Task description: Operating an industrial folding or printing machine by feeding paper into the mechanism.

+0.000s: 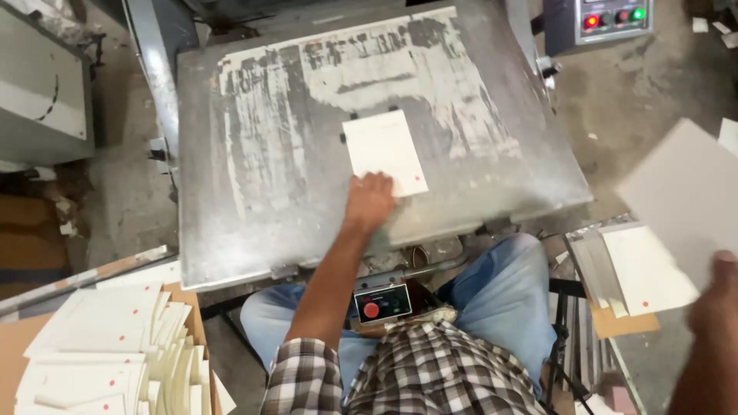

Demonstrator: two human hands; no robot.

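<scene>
A white card [384, 146] with a small red dot lies flat on the worn metal plate [261, 192] of a machine, set against small stops. My left hand [369, 201] rests on the card's near left corner, with the fingers curled over its edge. At the far right, away from the plate, my right hand [719, 296] holds up a pale grey sheet [684, 192] by its lower edge. Below that sheet sits a stack of white cards [646, 269] on a side stand.
A loose pile of white cards [108, 353] fills a cardboard box at the lower left. A small box with a red push button [382, 303] sits under the plate's front edge, above my knees. A control panel [607, 19] with red and green lamps stands at the top right.
</scene>
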